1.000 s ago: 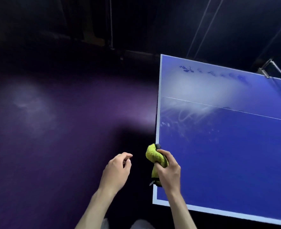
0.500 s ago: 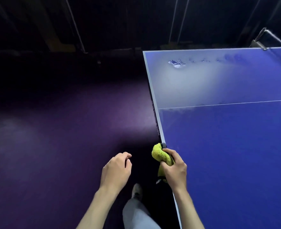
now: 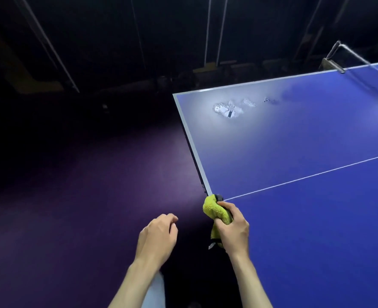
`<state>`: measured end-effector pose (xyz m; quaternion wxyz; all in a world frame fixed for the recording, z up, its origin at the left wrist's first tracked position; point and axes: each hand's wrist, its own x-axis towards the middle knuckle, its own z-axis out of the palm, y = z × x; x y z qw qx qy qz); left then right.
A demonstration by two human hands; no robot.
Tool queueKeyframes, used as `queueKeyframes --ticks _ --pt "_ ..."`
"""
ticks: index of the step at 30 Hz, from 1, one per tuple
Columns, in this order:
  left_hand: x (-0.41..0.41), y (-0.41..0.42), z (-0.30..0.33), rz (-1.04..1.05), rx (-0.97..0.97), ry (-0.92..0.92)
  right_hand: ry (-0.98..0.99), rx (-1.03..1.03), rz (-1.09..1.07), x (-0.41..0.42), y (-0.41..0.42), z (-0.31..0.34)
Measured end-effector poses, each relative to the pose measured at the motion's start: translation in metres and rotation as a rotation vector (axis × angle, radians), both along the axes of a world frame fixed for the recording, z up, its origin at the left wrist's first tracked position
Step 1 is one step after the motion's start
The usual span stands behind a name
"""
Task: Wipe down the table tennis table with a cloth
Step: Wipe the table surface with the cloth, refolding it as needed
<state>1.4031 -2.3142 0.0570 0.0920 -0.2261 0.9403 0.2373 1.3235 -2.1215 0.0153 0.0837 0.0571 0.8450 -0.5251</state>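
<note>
The blue table tennis table [image 3: 305, 218] fills the right side, with a white centre line and a white border. My right hand [image 3: 232, 230] grips a bunched yellow-green cloth [image 3: 213, 211] against the table's left edge, just below where the centre line meets that edge. A dark strip of the cloth shows at its top and bottom. My left hand [image 3: 157, 238] hangs over the floor to the left of the table, fingers loosely curled, holding nothing. Shiny wet patches [image 3: 228, 108] lie near the far left corner.
The net post and clamp [image 3: 332, 61] stand at the table's far right edge. A dark purple floor [image 3: 83, 207] spreads to the left. Dark walls with thin metal poles [image 3: 214, 30] rise behind. My light trouser leg [image 3: 154, 292] shows at the bottom.
The view has swung round the table's end, so the near corner has left the frame. My right hand and the cloth have moved along the left edge up to the centre line. The left hand stays idle.
</note>
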Motion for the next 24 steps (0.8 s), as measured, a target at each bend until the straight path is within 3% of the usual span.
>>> queueKeyframes --ticks 5,14,24 --pt "-0.104 -0.074 -0.020 -0.089 0.042 0.003 -0.019 0.048 -0.019 -0.080 -0.073 -0.013" --pt "-0.297 -0.188 -0.020 -0.252 0.172 -0.034 -0.049 0.077 -0.283 -0.206 -0.163 -0.001" --pt "-0.507 -0.189 -0.029 -0.520 0.181 -0.056 -0.072 0.055 -0.566 -0.343 -0.177 -0.026"
